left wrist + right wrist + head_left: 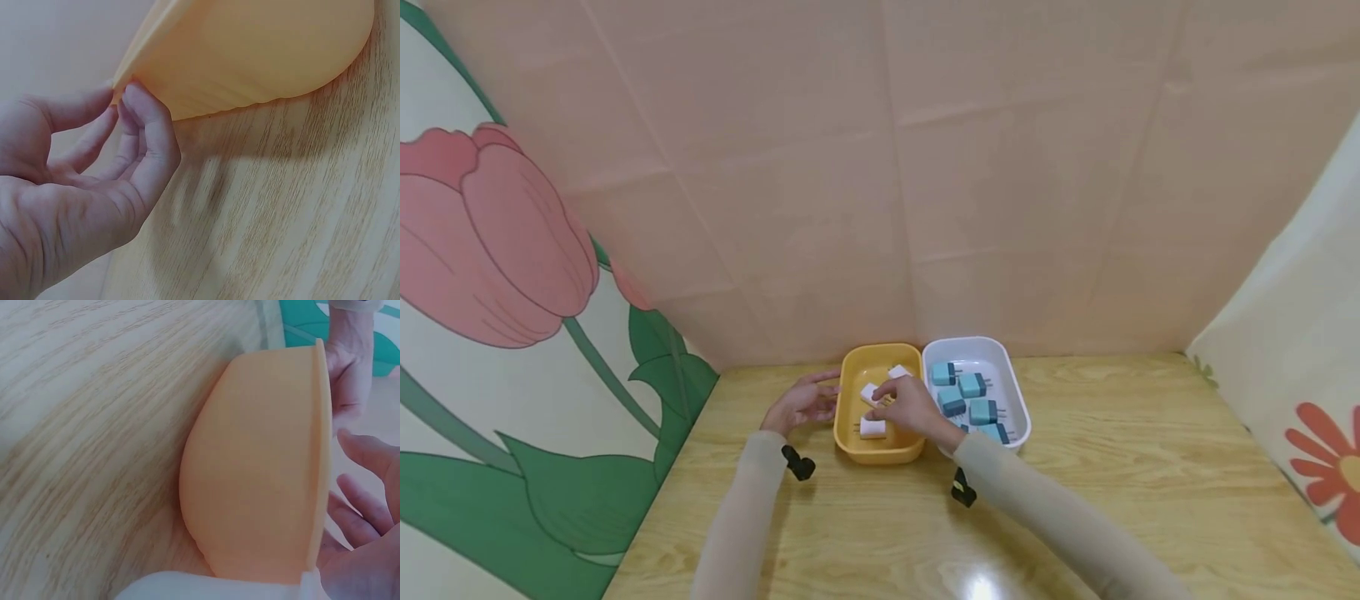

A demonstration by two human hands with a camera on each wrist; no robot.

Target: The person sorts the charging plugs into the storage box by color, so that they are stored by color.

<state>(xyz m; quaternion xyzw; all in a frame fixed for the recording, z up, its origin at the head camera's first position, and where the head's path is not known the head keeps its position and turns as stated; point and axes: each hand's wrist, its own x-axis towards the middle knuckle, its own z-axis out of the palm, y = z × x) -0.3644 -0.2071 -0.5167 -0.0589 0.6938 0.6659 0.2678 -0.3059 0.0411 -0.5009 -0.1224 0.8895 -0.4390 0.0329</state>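
In the head view a yellow tray (880, 457) holds white plug adapters with metal prongs, such as a white plug adapter (872, 428) near its front. My left hand (808, 403) is at the tray's left side; in the left wrist view its thumb and fingers pinch the tray's rim. Over the tray reaches my right hand (912, 408), thumb and fingers apart, close above the adapters. Nothing shows between those fingers in the right wrist view, where the tray wall (262, 469) hides the adapters.
A white tray (1021, 408) touches the yellow one's right side and holds several blue plug adapters (972, 385). Both stand on a wood-grain table (1120, 467), against a pink cloth backdrop (1000, 208). Flower-printed panels flank the table.
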